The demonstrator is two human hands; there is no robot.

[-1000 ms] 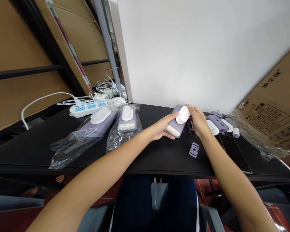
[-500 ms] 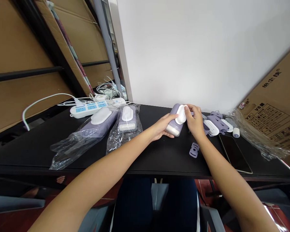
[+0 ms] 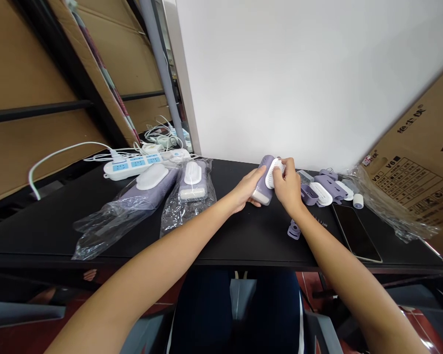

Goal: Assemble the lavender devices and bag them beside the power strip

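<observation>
- Behind a black table (image 3: 96, 241), a white panel (image 3: 299, 73) is being shown upright, with cardboard sheets (image 3: 25, 64) being held in a dark shelf frame (image 3: 59, 105) at the far left.
- On the table's left part, a white power strip (image 3: 133, 167) is being lain across by tangled white cables (image 3: 162, 133).
- Just in front of the strip, two lilac boxed-shape devices with white tops (image 3: 192, 182) are being shown side by side, each partly wrapped in clear plastic bags (image 3: 107, 231).
- Near the table's middle, a lilac handheld device (image 3: 265, 179) is being held upright off-centre, between both hands.
- Its lower body is being gripped by the left hand (image 3: 245, 189), with the fingers closed against its side.
- A white bristled cap (image 3: 273, 173) on its top end is being pinched by the right hand (image 3: 288, 187), the fingers clamped together on it.
- To the right, loose lilac parts (image 3: 327, 186) and a white cover (image 3: 321, 194) are being shown beside a small white roller (image 3: 358, 200).
- A dark smartphone (image 3: 354, 231) is being shown lying near the table's right edge, below a printed cardboard box (image 3: 417, 167).
</observation>
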